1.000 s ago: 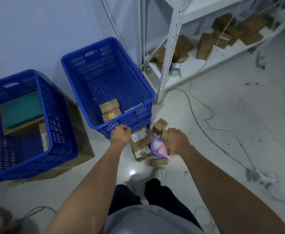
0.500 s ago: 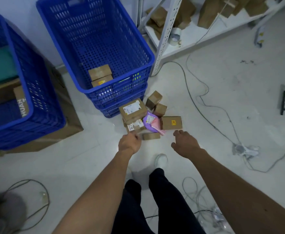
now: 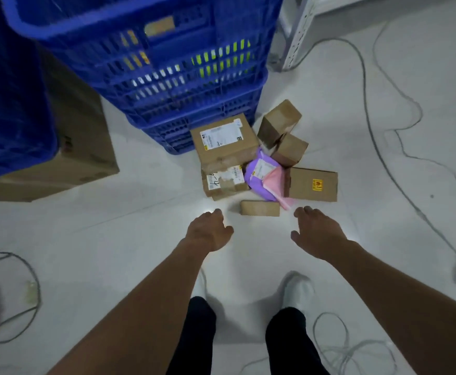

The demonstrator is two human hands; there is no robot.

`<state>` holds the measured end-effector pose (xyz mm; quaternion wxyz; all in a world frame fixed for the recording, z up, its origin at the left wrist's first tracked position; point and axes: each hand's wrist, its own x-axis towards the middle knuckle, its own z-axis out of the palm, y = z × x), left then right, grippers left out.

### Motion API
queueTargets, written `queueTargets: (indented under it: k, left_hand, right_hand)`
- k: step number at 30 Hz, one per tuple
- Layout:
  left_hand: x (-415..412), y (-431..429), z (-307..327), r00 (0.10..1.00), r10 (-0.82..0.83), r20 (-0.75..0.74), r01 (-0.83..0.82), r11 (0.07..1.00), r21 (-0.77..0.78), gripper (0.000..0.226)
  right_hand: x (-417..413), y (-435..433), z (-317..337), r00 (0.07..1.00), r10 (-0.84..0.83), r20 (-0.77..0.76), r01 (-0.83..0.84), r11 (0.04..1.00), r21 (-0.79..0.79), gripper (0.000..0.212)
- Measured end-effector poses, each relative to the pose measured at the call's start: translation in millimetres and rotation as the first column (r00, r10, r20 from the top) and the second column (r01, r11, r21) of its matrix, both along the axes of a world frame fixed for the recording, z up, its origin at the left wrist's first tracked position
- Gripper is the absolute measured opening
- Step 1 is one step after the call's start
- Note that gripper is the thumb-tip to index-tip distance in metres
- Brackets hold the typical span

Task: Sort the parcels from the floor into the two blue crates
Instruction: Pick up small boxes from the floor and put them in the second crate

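- Both hands now sit lower and clear of the parcel pile, and the view has tilted down so the crates crowd the top edge.
- Left hand (image 3: 210,230): empty, fingers loosely curled.
- Right hand (image 3: 314,231): empty, fingers slightly spread.
- Small flat box (image 3: 259,208) lies on the floor (image 3: 129,239) just ahead of both sets of fingertips, between the hands, long axis running left to right.
- Either hand reaches it about equally; the right looks marginally nearer.
- Remaining parcels cluster behind it, against the near blue crate (image 3: 151,85).
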<state>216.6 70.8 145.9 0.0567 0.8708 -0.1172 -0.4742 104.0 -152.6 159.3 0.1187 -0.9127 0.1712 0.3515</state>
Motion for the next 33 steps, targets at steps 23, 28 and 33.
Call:
queueTargets:
  k: [23,28,33]
  left_hand:
    - [-36,-71,-317,0.896,-0.196,0.398,0.237,0.970,-0.058,0.065]
    - [-33,-70,-303,0.897,-0.231,0.378,0.255,0.967,-0.014,0.065]
    - [-32,-61,-260,0.904,-0.239,0.355,0.261,0.965,-0.015,0.060]
  right_hand:
    - [2,-20,-346,0.819,0.395,0.417,-0.318,0.916,-0.244,0.037]
    - [8,-18,-334,0.845,0.375,0.381,-0.319,0.926,-0.202,0.046]
    - [8,-10,-289,0.867,0.351,0.354,-0.316,0.936,-0.153,0.052]
